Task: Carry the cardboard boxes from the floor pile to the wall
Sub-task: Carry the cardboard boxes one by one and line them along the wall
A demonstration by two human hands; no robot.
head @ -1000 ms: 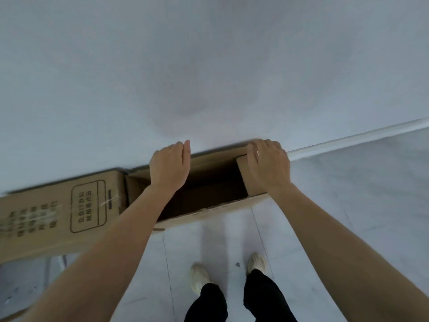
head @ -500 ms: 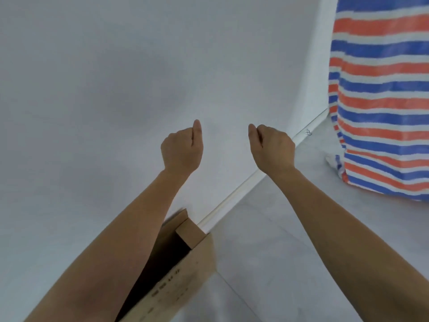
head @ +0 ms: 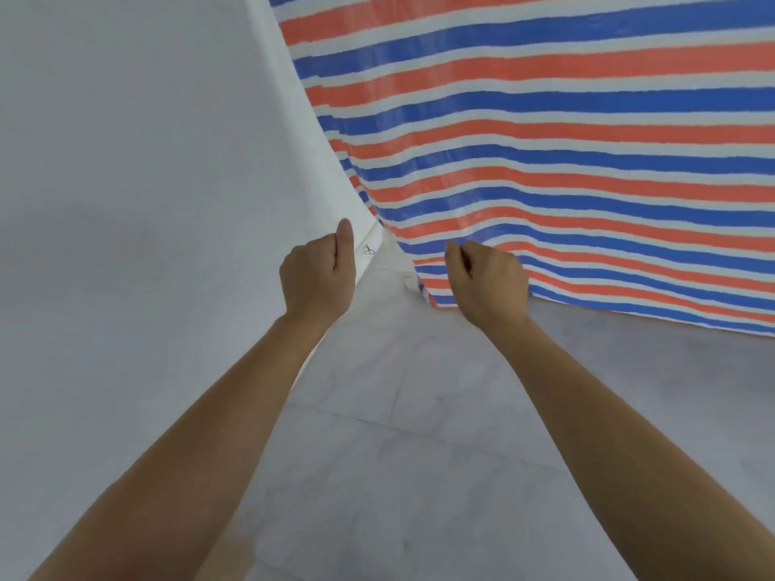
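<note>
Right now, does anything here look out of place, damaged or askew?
Only one small thing: the lower corner of the striped tarp looks folded back on the floor beside the wall. Nothing looks spilled or broken. The left hand and right hand are curled and empty. No box is in view.

Head view (wide-angle) looks down along the wall (head: 126, 182).

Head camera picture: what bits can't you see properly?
In the head view:
1. The striped tarp: cut off by the top and right edges; hides whatever is behind.
2. The small mark at the wall's foot: too small to read.
3. Fingertips of the left hand and right hand: curled under, hidden by the hands' backs.
4. No cardboard boxes: outside the frame.
</note>
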